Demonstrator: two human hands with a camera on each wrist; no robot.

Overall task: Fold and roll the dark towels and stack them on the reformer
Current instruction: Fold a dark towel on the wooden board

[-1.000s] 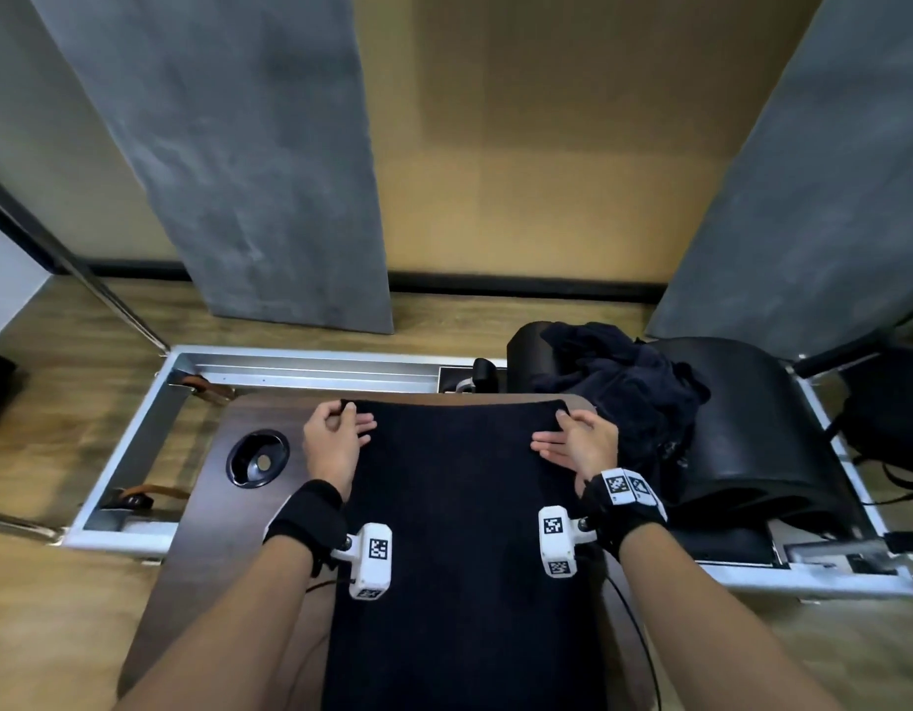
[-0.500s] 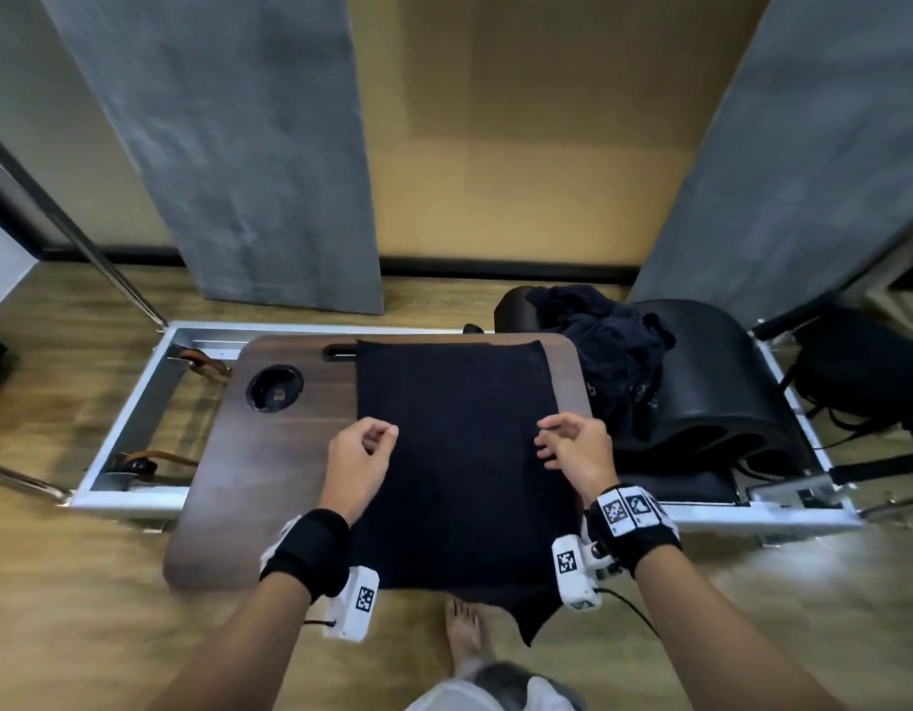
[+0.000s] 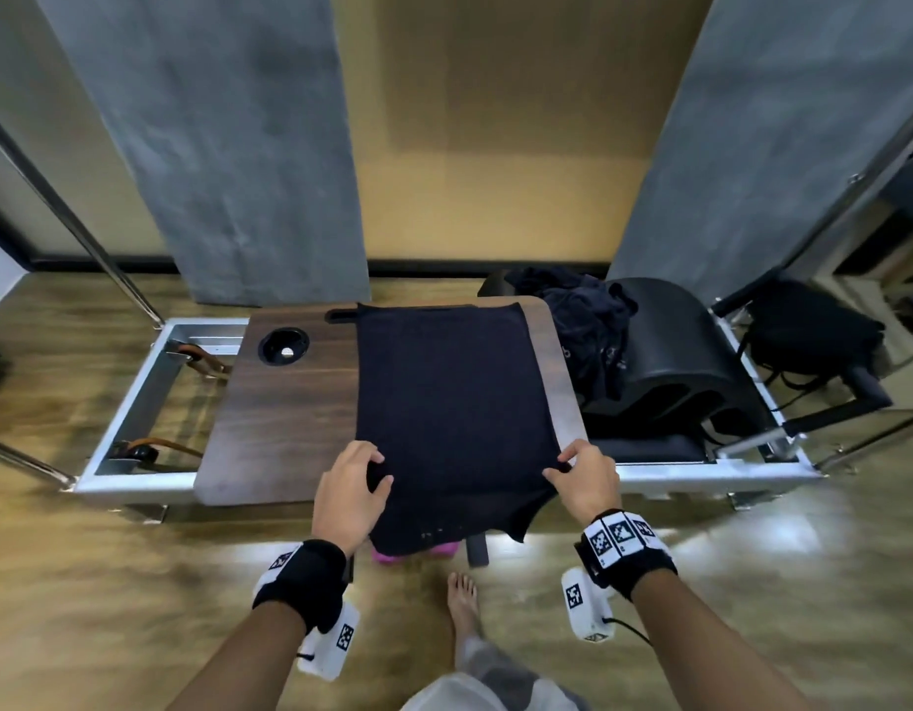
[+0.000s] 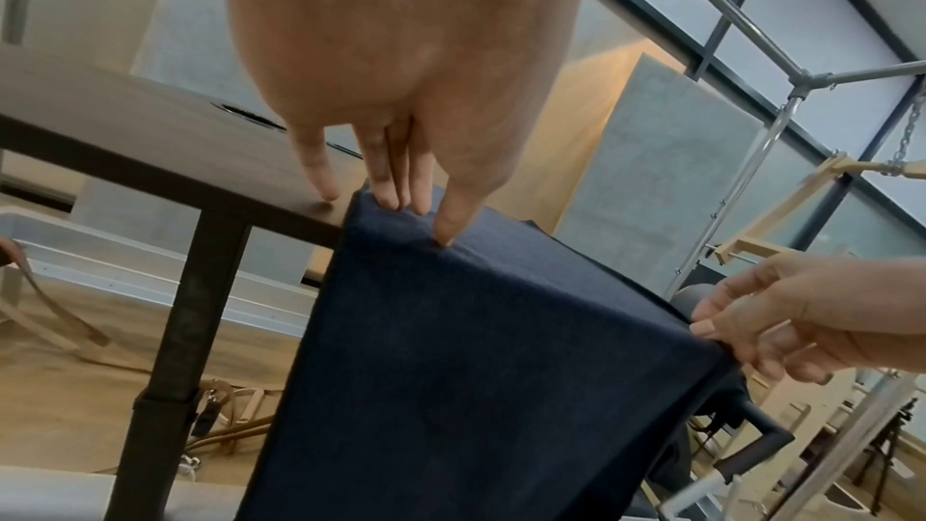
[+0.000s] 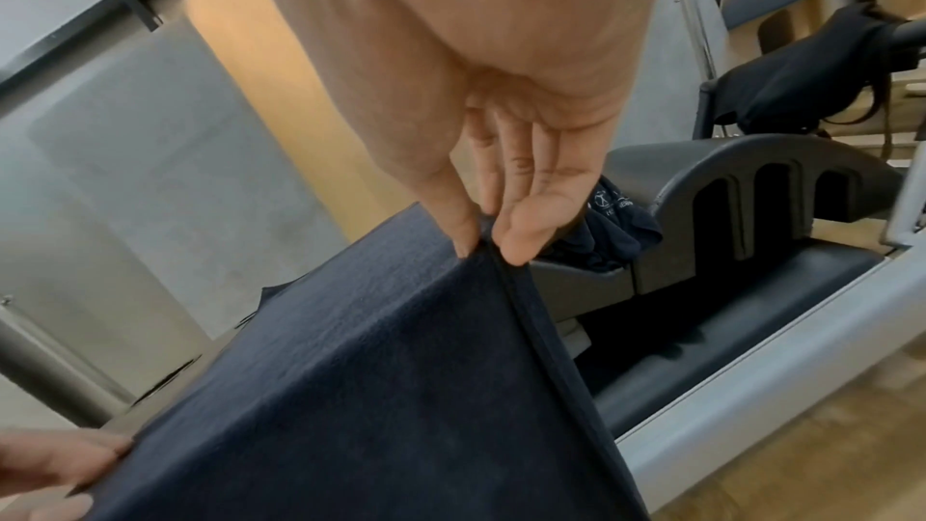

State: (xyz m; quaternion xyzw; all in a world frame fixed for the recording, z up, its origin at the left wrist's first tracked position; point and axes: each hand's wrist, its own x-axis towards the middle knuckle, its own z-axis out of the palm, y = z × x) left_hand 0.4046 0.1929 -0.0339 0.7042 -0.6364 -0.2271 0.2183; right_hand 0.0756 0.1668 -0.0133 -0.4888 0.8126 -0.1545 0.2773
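A dark navy towel (image 3: 444, 397) lies flat along a wooden table board (image 3: 285, 413), and its near end hangs over the front edge. My left hand (image 3: 377, 474) grips the towel's left edge at the table front, where its fingertips (image 4: 416, 208) press into the cloth (image 4: 476, 371). My right hand (image 3: 557, 467) pinches the right hem between thumb and fingers (image 5: 521, 248). A crumpled pile of dark towels (image 3: 582, 325) rests against the black arc barrel (image 3: 675, 351) on the reformer (image 3: 700, 474).
The board has a round cup hole (image 3: 284, 346) at its far left. The silver reformer frame (image 3: 131, 402) with leather straps runs underneath. A black bag (image 3: 813, 325) sits at the far right. A bare foot (image 3: 462, 602) stands on the wood floor, and grey panels lean on the wall behind.
Both hands have drawn back from the towel's far end along its sides to the table's front edge. They now hold the towel's side edges there.
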